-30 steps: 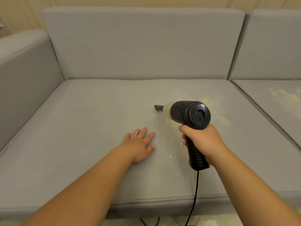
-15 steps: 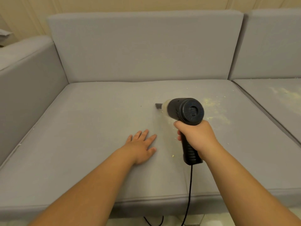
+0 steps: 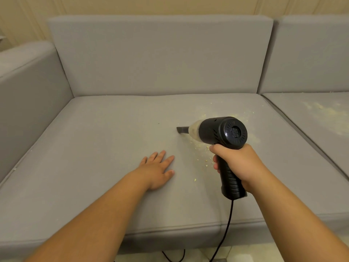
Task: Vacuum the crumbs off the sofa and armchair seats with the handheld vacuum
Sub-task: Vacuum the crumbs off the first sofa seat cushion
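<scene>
My right hand [image 3: 238,163] grips the ribbed handle of a black handheld vacuum [image 3: 222,132]. Its narrow nozzle [image 3: 182,129] points left and touches the grey sofa seat cushion [image 3: 94,148]. Pale yellow crumbs [image 3: 203,150] lie scattered under and to the right of the vacuum body, some just in front of my right hand. My left hand [image 3: 157,169] rests flat on the cushion with fingers spread, left of the crumbs and below the nozzle.
The neighbouring seat cushion [image 3: 321,114] at the right carries a larger patch of crumbs. A grey armrest [image 3: 24,87] rises at the left and back cushions [image 3: 160,53] behind. The vacuum's black cord [image 3: 226,227] hangs over the seat's front edge to the floor.
The vacuum and my right hand have shifted slightly across the crumb patch, the nozzle staying on the cushion. My left hand has stayed flat on the seat.
</scene>
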Demonstrator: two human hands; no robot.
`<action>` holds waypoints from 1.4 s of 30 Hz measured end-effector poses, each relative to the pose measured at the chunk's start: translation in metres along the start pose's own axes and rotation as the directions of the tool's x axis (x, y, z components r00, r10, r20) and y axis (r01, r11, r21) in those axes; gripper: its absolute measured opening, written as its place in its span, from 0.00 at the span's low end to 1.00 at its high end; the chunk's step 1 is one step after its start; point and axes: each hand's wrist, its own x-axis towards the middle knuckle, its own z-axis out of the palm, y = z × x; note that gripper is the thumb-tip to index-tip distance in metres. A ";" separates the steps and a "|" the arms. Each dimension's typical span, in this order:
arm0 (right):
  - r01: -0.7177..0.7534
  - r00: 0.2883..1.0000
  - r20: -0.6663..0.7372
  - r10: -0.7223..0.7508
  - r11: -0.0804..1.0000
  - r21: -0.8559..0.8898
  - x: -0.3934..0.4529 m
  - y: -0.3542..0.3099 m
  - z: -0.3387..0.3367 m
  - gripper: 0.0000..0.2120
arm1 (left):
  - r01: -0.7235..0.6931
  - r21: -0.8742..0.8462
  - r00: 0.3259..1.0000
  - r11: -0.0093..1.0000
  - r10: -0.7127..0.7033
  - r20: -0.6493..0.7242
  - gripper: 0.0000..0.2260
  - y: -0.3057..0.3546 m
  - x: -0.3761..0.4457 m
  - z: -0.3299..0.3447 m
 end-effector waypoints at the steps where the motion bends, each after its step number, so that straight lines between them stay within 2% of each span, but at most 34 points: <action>1: 0.009 1.000 0.001 -0.009 1.000 -0.005 0.000 -0.001 0.000 0.07 | 0.000 0.000 1.000 1.000 0.000 0.000 0.29 0.000 0.000 0.000; 6: 0.037 0.996 0.088 -0.028 0.994 -0.103 -0.001 -0.005 0.000 0.06 | -0.002 -0.011 1.000 1.000 0.002 0.002 0.28 -0.002 0.001 0.000; 10: 0.089 0.995 -0.019 -0.097 0.961 -0.260 0.004 -0.002 0.004 0.08 | -0.001 0.002 1.000 1.000 0.001 -0.004 0.29 -0.004 0.003 -0.001; 12: 0.098 0.992 -0.053 -0.115 0.964 -0.248 0.006 -0.003 0.002 0.08 | 0.001 -0.002 1.000 1.000 -0.001 -0.007 0.29 -0.004 0.005 -0.001; 15: 0.094 0.996 0.024 -0.091 0.970 -0.224 0.007 -0.005 -0.006 0.06 | 0.001 -0.002 1.000 1.000 -0.001 -0.009 0.29 -0.004 0.005 -0.001; 17: 0.097 0.993 0.088 -0.075 0.951 -0.292 0.006 -0.006 -0.009 0.07 | -0.001 0.001 1.000 1.000 0.001 -0.010 0.29 -0.005 0.006 -0.002; 20: 0.111 0.993 0.066 -0.094 0.933 -0.342 0.009 -0.007 -0.007 0.07 | 0.001 0.003 1.000 1.000 -0.001 -0.006 0.29 -0.004 0.007 -0.004; 24: 0.107 0.990 -0.053 -0.127 0.953 -0.283 0.024 -0.002 0.012 0.08 | 0.009 0.009 1.000 1.000 -0.009 -0.010 0.29 0.000 0.006 -0.004; 29: 0.072 0.997 0.000 -0.073 0.988 -0.138 0.039 0.005 0.017 0.09 | 0.005 -0.002 1.000 1.000 -0.005 -0.004 0.29 0.001 0.001 -0.004; 33: 0.078 0.995 0.072 -0.068 0.985 -0.153 0.043 0.008 0.002 0.08 | 0.003 0.004 1.000 1.000 -0.003 -0.006 0.29 -0.004 -0.002 0.000; 38: 0.055 0.998 -0.031 -0.056 0.998 -0.037 0.074 -0.002 0.005 0.10 | -0.001 -0.007 1.000 1.000 0.001 0.000 0.29 0.001 -0.009 0.000; 40: 0.045 0.999 -0.008 -0.044 0.999 0.020 0.084 -0.008 0.021 0.09 | 0.002 -0.018 1.000 1.000 -0.002 -0.029 0.29 0.000 -0.008 -0.005; 42: 0.051 0.999 0.008 -0.051 0.999 0.006 0.090 -0.010 0.035 0.07 | 0.009 -0.024 0.998 1.000 -0.011 -0.060 0.29 -0.001 -0.004 -0.008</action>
